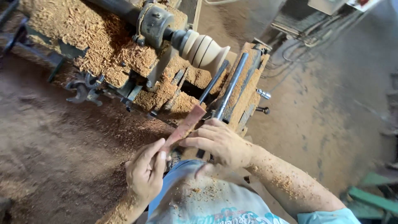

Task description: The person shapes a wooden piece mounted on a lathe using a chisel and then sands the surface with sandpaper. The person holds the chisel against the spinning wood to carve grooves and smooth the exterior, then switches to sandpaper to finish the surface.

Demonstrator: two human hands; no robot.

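- Left hand [146,173] – fingers pinch the near end of a reddish strip [183,125].
- Right hand [222,143] – fingers close on the strip's middle, below the lathe's turned wood piece [205,50].

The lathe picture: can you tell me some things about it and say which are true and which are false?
1. Both hands hold a reddish strip. True: the left hand and right hand pinch it.
2. The wood piece on the lathe is painted blue. False: it is pale bare wood.
3. Sawdust covers the lathe. True.
4. The person's arms are clean. False: shavings stick to them.
5. The strip touches the wood piece. False: it is held apart from it.
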